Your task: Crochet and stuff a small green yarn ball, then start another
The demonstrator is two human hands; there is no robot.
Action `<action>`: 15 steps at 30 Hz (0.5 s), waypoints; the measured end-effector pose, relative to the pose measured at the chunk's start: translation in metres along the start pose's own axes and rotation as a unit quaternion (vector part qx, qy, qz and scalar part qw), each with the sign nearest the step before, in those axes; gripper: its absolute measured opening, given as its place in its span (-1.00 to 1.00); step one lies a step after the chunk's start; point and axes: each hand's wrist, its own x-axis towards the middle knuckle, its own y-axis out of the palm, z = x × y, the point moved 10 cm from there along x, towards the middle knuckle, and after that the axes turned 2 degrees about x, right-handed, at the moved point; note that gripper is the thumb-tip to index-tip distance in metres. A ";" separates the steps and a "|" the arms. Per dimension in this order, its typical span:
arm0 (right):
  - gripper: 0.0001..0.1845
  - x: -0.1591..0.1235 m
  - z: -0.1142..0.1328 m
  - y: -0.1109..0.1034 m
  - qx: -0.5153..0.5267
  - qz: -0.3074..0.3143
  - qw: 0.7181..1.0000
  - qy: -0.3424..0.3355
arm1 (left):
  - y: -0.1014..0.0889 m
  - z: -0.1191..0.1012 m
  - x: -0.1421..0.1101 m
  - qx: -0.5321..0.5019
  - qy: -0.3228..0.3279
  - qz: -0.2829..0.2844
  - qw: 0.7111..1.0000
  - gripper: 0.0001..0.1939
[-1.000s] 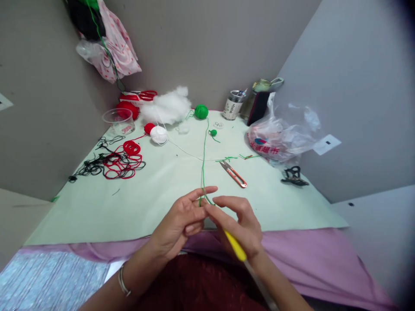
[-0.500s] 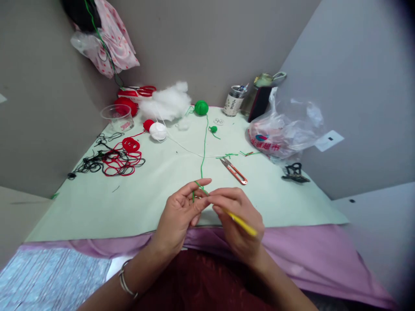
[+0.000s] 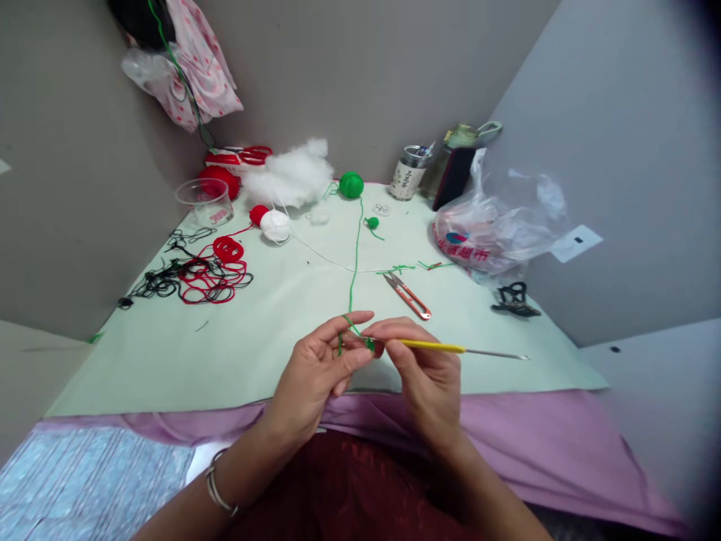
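My right hand (image 3: pixel 425 368) grips a crochet hook (image 3: pixel 433 346) by its yellow handle, its bare metal end pointing right. The hook's other end meets a small green crochet piece (image 3: pixel 369 344) at my left fingertips. Pinched between thumb and fingers, that piece is held by my left hand (image 3: pixel 315 361), with green yarn (image 3: pixel 353 289) looped over the index finger. The strand runs up the table to a green yarn ball (image 3: pixel 351 185). Orange-handled thread snips (image 3: pixel 410 296) lie just beyond my right hand. My fingers partly cover the crochet piece.
White stuffing (image 3: pixel 290 176), a clear plastic cup (image 3: pixel 203 201) and tangled red and black yarn (image 3: pixel 211 278) occupy the left side. A plastic bag (image 3: pixel 490 225), a pen holder (image 3: pixel 408 174) and a black claw clip (image 3: pixel 514 300) are on the right. Walls enclose the table.
The crochet hook has swung from slanting down toward me to lying nearly level, pointing right. My right hand has turned with it, and the green piece shows more now.
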 end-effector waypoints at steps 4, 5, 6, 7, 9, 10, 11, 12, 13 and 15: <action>-0.82 -0.002 -0.010 -0.005 0.060 -0.003 0.998 0.032 | -0.005 -0.002 -0.002 0.034 0.013 -0.001 0.999 -0.71; -0.81 -0.002 -0.010 -0.006 0.068 0.001 0.997 0.036 | -0.006 -0.003 -0.002 0.039 0.018 -0.002 0.999 -0.72; -0.80 -0.002 -0.008 -0.006 0.063 0.006 0.997 0.034 | -0.007 -0.005 -0.002 0.043 0.022 -0.005 0.999 -0.73; -0.79 -0.003 -0.005 -0.008 0.042 0.008 0.999 0.023 | -0.009 -0.006 -0.002 0.047 0.027 -0.008 0.999 -0.73; -0.77 -0.005 0.009 -0.008 -0.034 0.015 0.999 -0.029 | -0.010 -0.008 -0.002 0.055 0.035 -0.017 0.998 -0.73; -0.76 -0.006 0.018 -0.005 -0.081 0.026 0.994 -0.071 | -0.010 -0.009 -0.002 0.058 0.038 -0.020 0.997 -0.72; -0.75 -0.010 0.027 0.000 -0.133 0.043 0.983 -0.117 | -0.009 -0.009 -0.002 0.059 0.038 -0.020 0.997 -0.69; -0.73 -0.014 0.035 0.006 -0.184 0.061 0.967 -0.164 | -0.009 -0.009 -0.001 0.055 0.035 -0.019 0.998 -0.64; -0.71 -0.019 0.040 0.013 -0.233 0.078 0.948 -0.204 | -0.007 -0.007 -0.001 0.043 0.028 -0.015 0.999 -0.58; -0.67 -0.025 0.043 0.021 -0.305 0.091 0.915 -0.247 | -0.003 -0.001 0.000 -0.001 -0.006 0.005 1.000 -0.48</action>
